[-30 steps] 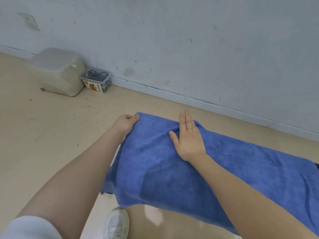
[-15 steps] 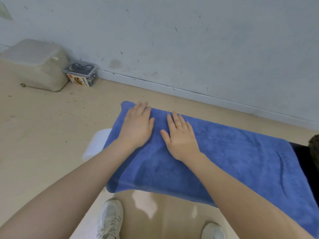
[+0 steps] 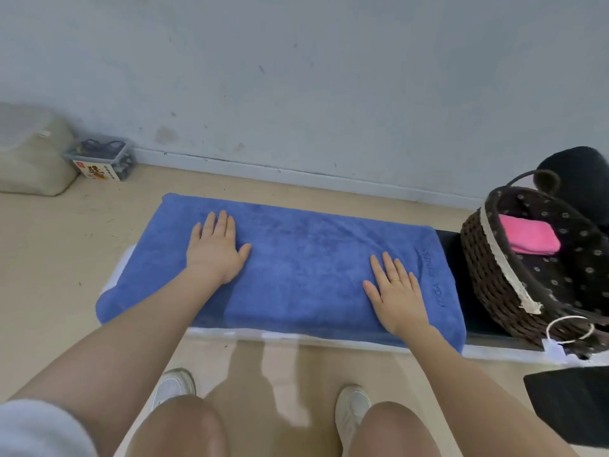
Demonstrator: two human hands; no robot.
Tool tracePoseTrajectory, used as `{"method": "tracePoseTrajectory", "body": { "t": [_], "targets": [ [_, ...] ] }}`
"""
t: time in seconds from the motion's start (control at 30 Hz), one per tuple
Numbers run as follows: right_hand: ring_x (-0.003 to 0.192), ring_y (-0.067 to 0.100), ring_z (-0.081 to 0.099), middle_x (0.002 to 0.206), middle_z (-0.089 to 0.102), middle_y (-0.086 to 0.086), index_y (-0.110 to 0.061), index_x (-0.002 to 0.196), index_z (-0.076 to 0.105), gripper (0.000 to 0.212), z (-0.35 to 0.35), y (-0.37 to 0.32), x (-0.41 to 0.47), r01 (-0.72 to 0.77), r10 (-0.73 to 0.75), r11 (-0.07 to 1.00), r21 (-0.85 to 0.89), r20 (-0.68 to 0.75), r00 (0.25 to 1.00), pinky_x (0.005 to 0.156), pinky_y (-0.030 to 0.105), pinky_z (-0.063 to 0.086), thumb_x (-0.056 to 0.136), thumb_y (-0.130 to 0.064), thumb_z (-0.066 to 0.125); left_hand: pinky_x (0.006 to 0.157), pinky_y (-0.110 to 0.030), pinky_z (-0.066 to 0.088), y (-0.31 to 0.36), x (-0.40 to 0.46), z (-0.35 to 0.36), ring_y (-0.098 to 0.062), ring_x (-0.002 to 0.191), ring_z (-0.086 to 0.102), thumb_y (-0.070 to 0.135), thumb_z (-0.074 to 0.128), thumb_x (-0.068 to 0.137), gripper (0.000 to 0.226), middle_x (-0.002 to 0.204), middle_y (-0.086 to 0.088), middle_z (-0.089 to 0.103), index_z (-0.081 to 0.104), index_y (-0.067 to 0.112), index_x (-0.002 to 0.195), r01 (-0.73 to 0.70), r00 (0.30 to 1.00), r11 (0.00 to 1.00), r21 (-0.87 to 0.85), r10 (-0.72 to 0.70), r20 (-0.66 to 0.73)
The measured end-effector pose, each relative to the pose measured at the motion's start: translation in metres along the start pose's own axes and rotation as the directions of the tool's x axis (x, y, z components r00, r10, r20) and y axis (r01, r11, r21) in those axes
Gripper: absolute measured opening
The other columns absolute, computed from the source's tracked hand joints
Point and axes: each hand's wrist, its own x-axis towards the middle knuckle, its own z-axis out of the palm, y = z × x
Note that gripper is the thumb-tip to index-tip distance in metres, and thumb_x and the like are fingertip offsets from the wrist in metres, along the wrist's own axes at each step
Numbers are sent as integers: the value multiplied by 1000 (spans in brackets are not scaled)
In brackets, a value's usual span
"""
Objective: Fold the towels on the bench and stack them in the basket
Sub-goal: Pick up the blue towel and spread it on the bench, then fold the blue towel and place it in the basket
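One pink towel already lies folded in the basket, while the blue towel lies lengthwise on the tabletop under my flat, spread left hand and right hand, with more folds left, I judge.

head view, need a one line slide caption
Both hands, left hand and right hand, press flat on the blue towel beside the basket.

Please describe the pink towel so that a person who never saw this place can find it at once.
Look at the right end of the bench, where a dark wicker basket stands. The pink towel lies folded inside it, on the dark patterned lining. It is the only pink thing; the towel spread on the bench is blue.
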Motion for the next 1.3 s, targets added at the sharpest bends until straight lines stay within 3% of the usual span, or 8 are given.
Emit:
{"method": "tracePoseTrajectory", "body": {
  "t": [0.17,0.27,0.43,0.57,0.73,0.87,1.03,1.3],
  "targets": [
    [147,18,-8,159,-11,0,-21,151,-2,63,1,31,-22,-97,97,992,75,-6,995,120,38,-2,99,-50,15,119,-34,3,97,-30,2,-21,147,-3,38,22,101,59,159,-4,-3,6,10,150,-349,937,935,-60,346,-56],
    [147,16,-8,159,-9,-2,-22,151,3,74,-2,22,-25,64,-55,994,88,-103,993,118,37,-4,86,-58,-3,119,-33,1,150,-42,12,-19,147,-4,36,22,101,57,159,-3,-4,5,13,150,-477,879,875,-80,476,-37],
    [147,13,-6,159,-6,-7,-29,150,0,88,14,33,-24,41,-40,999,5,-75,996,116,44,-7,70,-58,-20,118,-37,-6,172,-55,42,-15,146,-10,53,22,97,66,158,4,-10,-1,22,150,-411,911,908,-78,413,8],
    [147,14,-5,160,-6,-7,-26,151,0,61,9,75,-24,-172,174,983,62,-34,984,117,44,-5,97,-53,9,118,-37,-7,169,-54,43,-15,145,-13,60,21,94,72,158,5,-14,-6,24,150,-422,906,906,-44,423,29],
    [146,20,12,159,7,6,-11,150,8,61,-1,99,-34,-293,300,941,168,-20,954,117,41,11,100,-40,26,118,-37,-7,172,-55,39,-17,145,-15,60,19,94,73,157,3,-16,-9,22,149,-412,909,911,-20,413,64],
    [115,36,48,124,51,18,0,129,37,43,-13,89,-31,-327,418,803,498,-81,905,88,43,44,92,-17,51,118,-36,-6,182,-57,34,-19,145,-14,59,19,94,73,157,1,-16,-7,20,150,-436,899,899,-33,437,27],
    [71,24,44,73,50,8,-8,76,50,8,-19,90,-26,-343,476,517,784,70,877,58,29,32,83,-9,54,117,-35,-8,200,-58,31,-19,145,-13,56,23,95,67,158,2,-14,-3,27,150,-545,839,838,-24,545,-4],
    [77,23,59,84,64,4,-6,91,62,9,-41,100,-18,-264,365,332,905,135,921,69,32,49,84,0,60,117,-37,-9,218,-48,38,-22,145,-16,62,24,93,67,157,2,-17,-5,36,148,-560,824,829,-11,558,96]
  ]
}}
